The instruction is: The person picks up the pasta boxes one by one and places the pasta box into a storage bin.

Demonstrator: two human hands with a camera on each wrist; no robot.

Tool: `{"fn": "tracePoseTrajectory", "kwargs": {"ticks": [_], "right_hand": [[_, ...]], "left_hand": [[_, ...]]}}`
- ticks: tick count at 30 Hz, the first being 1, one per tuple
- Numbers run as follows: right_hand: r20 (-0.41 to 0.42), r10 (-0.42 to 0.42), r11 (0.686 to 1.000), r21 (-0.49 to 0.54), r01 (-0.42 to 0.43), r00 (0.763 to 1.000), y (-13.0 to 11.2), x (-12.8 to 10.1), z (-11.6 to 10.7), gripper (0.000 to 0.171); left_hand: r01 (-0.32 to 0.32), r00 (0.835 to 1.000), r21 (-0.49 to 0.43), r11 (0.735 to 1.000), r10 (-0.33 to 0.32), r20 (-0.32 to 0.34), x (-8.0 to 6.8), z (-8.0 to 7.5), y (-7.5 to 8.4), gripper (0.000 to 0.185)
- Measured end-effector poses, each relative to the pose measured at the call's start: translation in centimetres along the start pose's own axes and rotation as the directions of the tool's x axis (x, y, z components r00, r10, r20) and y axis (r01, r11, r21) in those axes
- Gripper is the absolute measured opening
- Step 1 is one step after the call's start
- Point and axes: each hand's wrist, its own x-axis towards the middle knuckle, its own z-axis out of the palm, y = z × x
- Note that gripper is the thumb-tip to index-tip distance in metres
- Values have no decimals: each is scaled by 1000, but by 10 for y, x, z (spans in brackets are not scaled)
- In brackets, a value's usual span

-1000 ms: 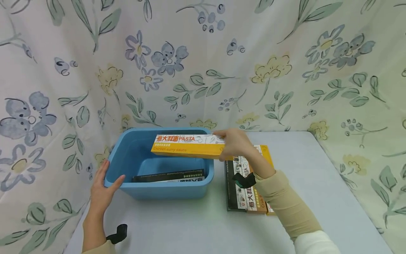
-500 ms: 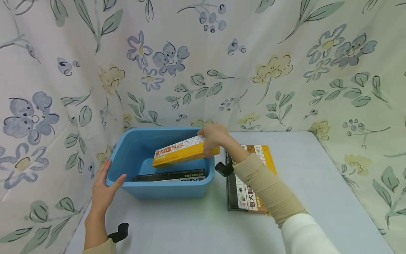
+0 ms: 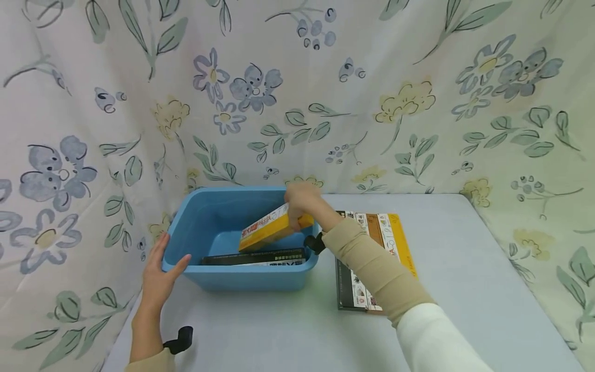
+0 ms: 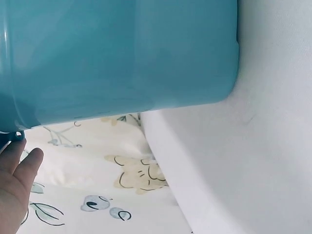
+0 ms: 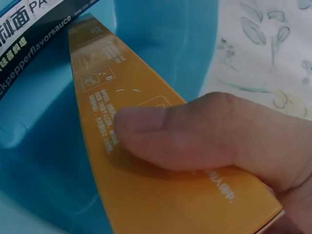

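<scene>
- The yellow pasta box (image 3: 269, 231) is held at its upper end in a closed grip by the right hand (image 3: 304, 204), thumb pressed on its side.
- The blue tub (image 3: 204, 279) is touched at its left rim by the left hand (image 3: 160, 274), fingers straight.
- One dark box (image 3: 253, 256) is seen in the tub; several boxes (image 3: 386, 237) are laid on the surface (image 3: 465, 268).
- The yellow box is tilted, long axis slanting down-left into the tub.
</scene>
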Motion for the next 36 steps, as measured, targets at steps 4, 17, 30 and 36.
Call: {"fn": "tracePoseTrajectory", "kwargs": {"ticks": [4, 17, 30, 36], "right_hand": [[31, 32, 998, -52, -31, 999, -3, 4, 0, 39], [13, 17, 999, -41, -16, 1000, -29, 16, -2, 32], [5, 31, 999, 25, -31, 1000, -59, 28, 4, 43], [-17, 20, 1000, 25, -19, 1000, -68, 33, 13, 48]], "left_hand": [[0, 1000, -1, 1000, 0, -1, -1, 1, 1, 83], [9, 1000, -3, 1000, -9, -3, 0, 1, 5, 82], [0, 1000, -4, 1000, 0, -6, 0, 0, 3, 81], [-4, 1000, -2, 1000, 4, -12, 0, 1, 2, 81]]}}
